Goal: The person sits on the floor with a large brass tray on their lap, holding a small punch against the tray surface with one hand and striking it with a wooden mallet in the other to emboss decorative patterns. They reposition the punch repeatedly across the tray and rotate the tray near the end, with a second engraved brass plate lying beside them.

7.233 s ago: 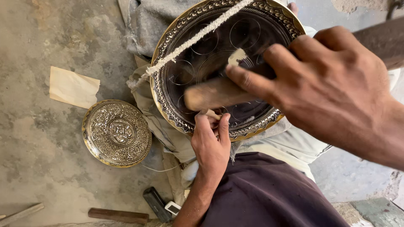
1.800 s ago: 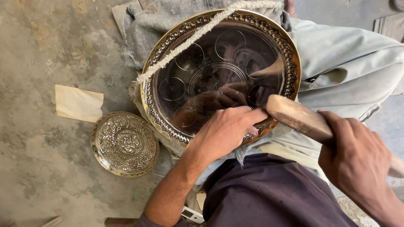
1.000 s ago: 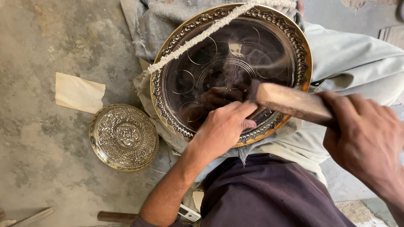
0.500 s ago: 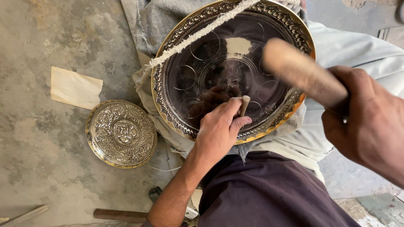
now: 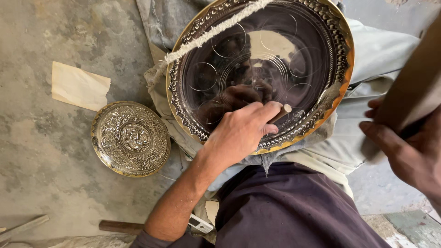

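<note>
resting tilted across the lap for reach: large brass tray (image 5: 321, 87), rope (image 5: 206, 36) over its rim. left hand (image 5: 239, 133) closed, pinning a small chisel (image 5: 280, 113) to the tray's inner border; right hand (image 5: 409, 151) gripping a raised wooden mallet (image 5: 415, 87). finished embossed plate (image 5: 130, 138) lies apart on the floor (image 5: 50, 174).

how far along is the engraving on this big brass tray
Done: the big tray's rim band is fully embossed, and thin circle outlines are scribed across its dark centre. In hand: the left hand holds a small punch near the lower rim, and the right hand grips a raised wooden mallet. Left: the circles are bare inside, unlike the smaller plate on the floor, patterned all over.
</note>
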`<state>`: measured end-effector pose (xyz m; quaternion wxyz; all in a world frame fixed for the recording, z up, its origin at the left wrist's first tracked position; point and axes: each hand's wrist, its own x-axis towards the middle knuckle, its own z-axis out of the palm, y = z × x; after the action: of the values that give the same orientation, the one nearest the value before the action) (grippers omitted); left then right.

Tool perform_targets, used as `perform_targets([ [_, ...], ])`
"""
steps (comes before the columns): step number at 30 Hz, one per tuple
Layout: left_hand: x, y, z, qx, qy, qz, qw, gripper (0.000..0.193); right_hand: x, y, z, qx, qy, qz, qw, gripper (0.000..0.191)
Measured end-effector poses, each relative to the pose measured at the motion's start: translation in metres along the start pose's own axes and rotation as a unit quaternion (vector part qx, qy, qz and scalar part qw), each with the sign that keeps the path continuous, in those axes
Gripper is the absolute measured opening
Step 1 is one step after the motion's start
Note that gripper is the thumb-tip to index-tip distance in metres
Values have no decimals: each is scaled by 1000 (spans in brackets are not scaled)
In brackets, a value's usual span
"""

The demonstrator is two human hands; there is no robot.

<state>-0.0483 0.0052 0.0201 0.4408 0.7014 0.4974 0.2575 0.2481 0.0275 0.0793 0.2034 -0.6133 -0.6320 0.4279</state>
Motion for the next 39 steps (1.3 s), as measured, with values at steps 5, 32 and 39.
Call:
perform_targets([
  [5, 3, 6, -1, -21, -1, 3, 1000, 32, 3, -10, 2, -339, -45, -10, 940, 45],
  [32, -42, 23, 64, -19, 377, -191, 906, 27, 71, -150, 35, -560, -116, -390, 721, 57],
  [39, -42, 26, 64, -56, 375, -217, 900, 30, 73, -154, 43, -489, -116, -359, 786, 46],
])
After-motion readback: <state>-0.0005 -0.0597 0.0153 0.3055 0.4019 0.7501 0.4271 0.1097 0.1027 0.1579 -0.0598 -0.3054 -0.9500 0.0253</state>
